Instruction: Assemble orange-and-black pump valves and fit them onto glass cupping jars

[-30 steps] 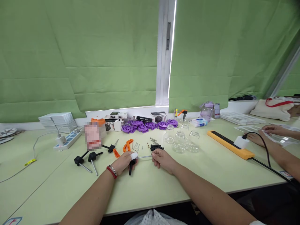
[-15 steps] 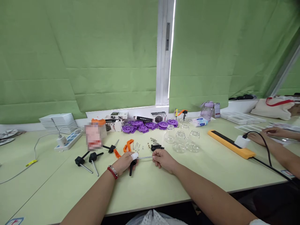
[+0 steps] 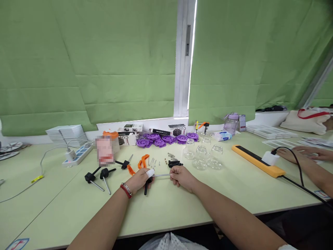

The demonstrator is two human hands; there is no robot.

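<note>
My left hand (image 3: 142,178), with white tape on the thumb, is closed round a black plastic piece with a black handle (image 3: 146,188) hanging below the fingers. A thin metal rod (image 3: 161,175) runs from that piece to the right. The fingertips of my right hand (image 3: 180,176) pinch the rod's far end. On the table to the left lie three similar black pieces with rods, one of them (image 3: 90,177) nearest the front. Just beyond my hands are orange plastic parts (image 3: 143,161), metal pins (image 3: 152,162), springs (image 3: 172,156) and black handles (image 3: 174,164).
Several clear glass jars (image 3: 201,152) stand right of centre. Behind them lie purple wheel-shaped parts (image 3: 160,142) and boxes (image 3: 177,130). An orange power strip (image 3: 257,161) with a cable lies to the right, near another person's hands (image 3: 286,155). A white power strip (image 3: 79,155) sits left.
Both my hands keep their grip on the rod and black piece, with hardly any motion. The view has shifted slightly. The other person's hands at the right have moved a little.
</note>
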